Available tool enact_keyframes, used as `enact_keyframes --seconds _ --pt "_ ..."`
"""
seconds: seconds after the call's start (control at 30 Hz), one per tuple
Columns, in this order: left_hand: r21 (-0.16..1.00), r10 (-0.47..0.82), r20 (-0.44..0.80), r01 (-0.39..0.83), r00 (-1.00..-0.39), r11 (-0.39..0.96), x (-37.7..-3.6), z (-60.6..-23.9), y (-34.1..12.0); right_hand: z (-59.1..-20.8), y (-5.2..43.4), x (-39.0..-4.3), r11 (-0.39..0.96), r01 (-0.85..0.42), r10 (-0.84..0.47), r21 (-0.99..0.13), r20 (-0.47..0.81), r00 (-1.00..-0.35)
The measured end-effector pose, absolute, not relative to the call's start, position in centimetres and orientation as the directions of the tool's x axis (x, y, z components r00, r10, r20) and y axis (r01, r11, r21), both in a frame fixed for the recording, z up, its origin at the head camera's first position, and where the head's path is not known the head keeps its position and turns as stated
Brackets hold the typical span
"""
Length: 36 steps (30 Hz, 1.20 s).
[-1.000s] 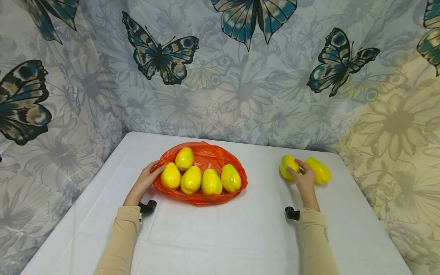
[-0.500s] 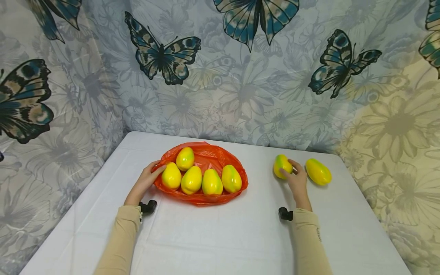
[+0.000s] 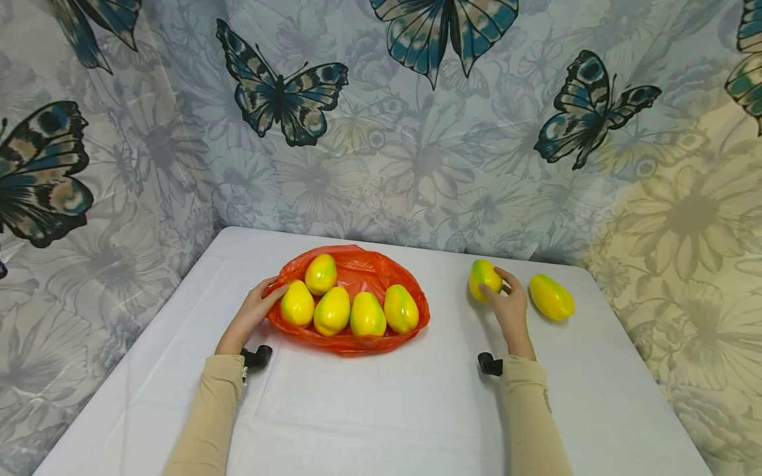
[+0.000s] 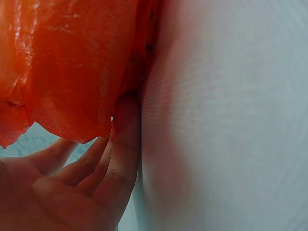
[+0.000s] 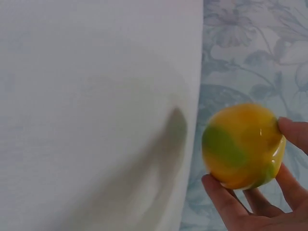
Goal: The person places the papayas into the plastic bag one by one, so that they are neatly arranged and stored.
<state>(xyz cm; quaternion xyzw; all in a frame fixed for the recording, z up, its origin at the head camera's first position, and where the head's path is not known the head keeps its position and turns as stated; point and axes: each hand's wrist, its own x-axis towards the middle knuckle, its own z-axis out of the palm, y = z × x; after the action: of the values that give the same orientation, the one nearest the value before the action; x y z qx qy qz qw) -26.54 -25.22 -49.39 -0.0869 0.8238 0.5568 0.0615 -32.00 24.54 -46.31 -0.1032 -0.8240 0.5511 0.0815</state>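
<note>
A red plastic bag point(image 3: 361, 266), its mouth spread wide, sits left of centre on the white table. Several glossy yellow-green mangoes stand inside, one mango point(image 3: 297, 305) right by my left hand point(image 3: 253, 316). That hand holds the bag's left rim, thumb over the edge; in the left wrist view, fingers point(image 4: 121, 159) reach along the bag's underside close to the tabletop. My right hand point(image 3: 509, 309) grips another mango point(image 3: 483, 279) between thumb and fingers. The right wrist view shows this mango point(image 5: 243, 147) raised, its shadow falling apart from it on the cloth.
One more mango point(image 3: 551, 297) lies on the table point(image 3: 381, 410) to the right of my right hand. Behind the table's back edge hangs a fabric backdrop point(image 3: 417, 158) printed with butterflies and flowers. Each wrist carries a small black camera mount point(image 3: 490, 364).
My right hand has carried its mango leftward and then slightly up, away from the mango lying at right. The left hand stays at the bag's rim.
</note>
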Motion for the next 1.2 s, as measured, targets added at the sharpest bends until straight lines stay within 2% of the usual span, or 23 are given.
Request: enact_keyframes --seconds 0.53,1.2 --pt "0.911 -0.064 -0.183 -0.194 -0.981 0.364 -26.5 -49.3 -25.4 -44.5 22.4 -32.0 0.365 -0.002 0.242 -0.931 0.097 -0.965" --pt "0.907 -0.073 -0.189 -0.203 -0.979 0.369 -26.4 -49.2 -25.2 -44.4 17.2 -32.6 0.316 -0.04 0.148 -0.948 0.091 -0.985"
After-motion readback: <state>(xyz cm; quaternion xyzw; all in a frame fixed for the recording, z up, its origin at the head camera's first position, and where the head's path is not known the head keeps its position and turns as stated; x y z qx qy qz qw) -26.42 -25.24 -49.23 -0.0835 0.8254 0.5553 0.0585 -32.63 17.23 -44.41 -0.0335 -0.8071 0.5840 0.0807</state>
